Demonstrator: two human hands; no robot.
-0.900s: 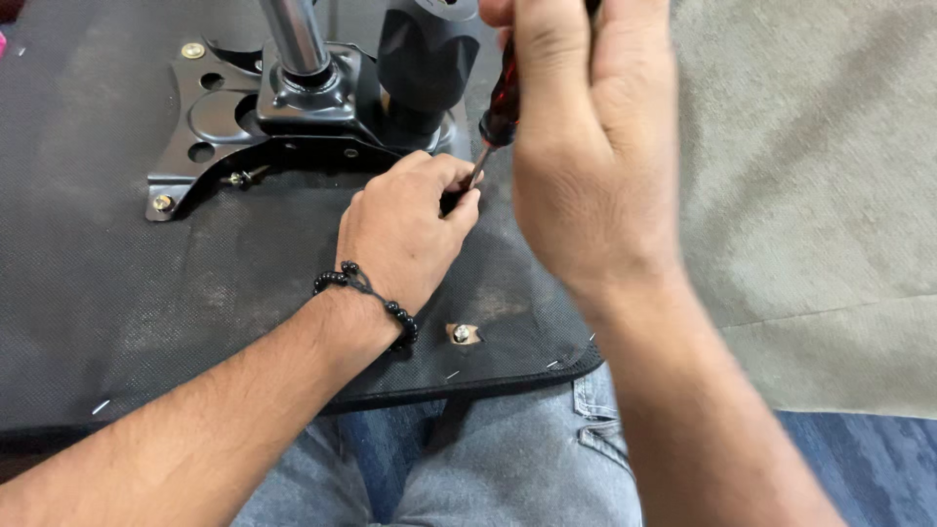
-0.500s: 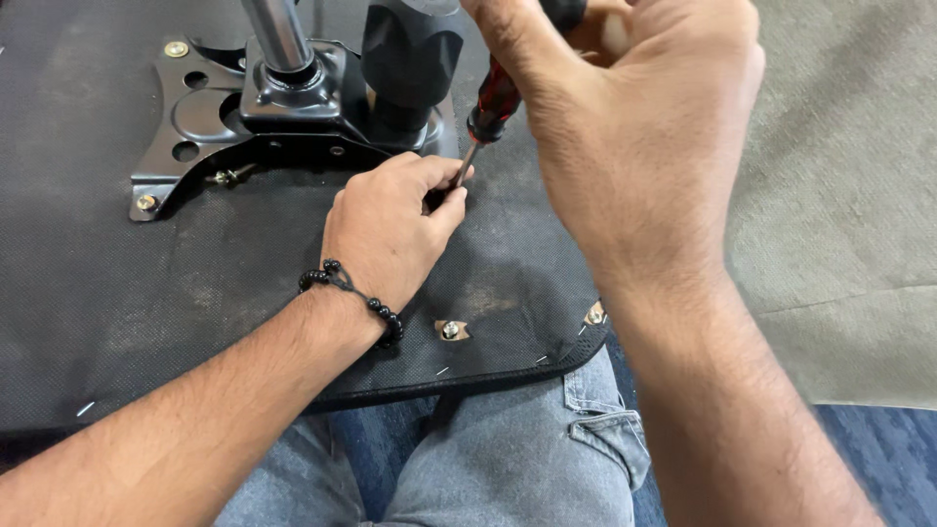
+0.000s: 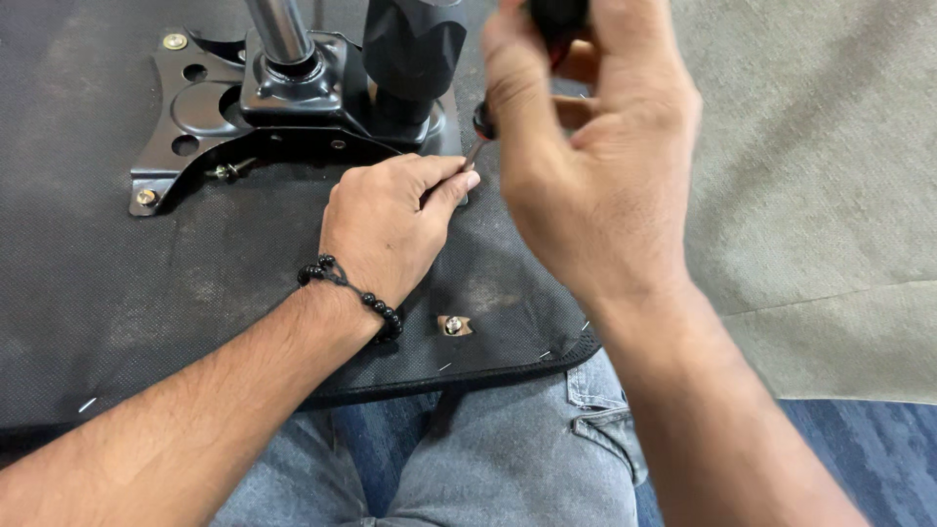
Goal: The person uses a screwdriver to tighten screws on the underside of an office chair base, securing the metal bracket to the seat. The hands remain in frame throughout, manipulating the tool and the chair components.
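Screwdriver (image 3: 480,132), slim metal shaft with dark handle, gripped in closed right hand (image 3: 586,185) above black stamped-steel bracket (image 3: 210,107). Left hand (image 3: 386,229) pinches its tip against coarse black woven fabric (image 3: 117,283)

Left hand (image 3: 386,229) lies palm down, forearm angling in from lower left, fingertips pinched together. Right hand (image 3: 586,176) raised above it, back to the camera, fingers curled closed in a fist-like grip.
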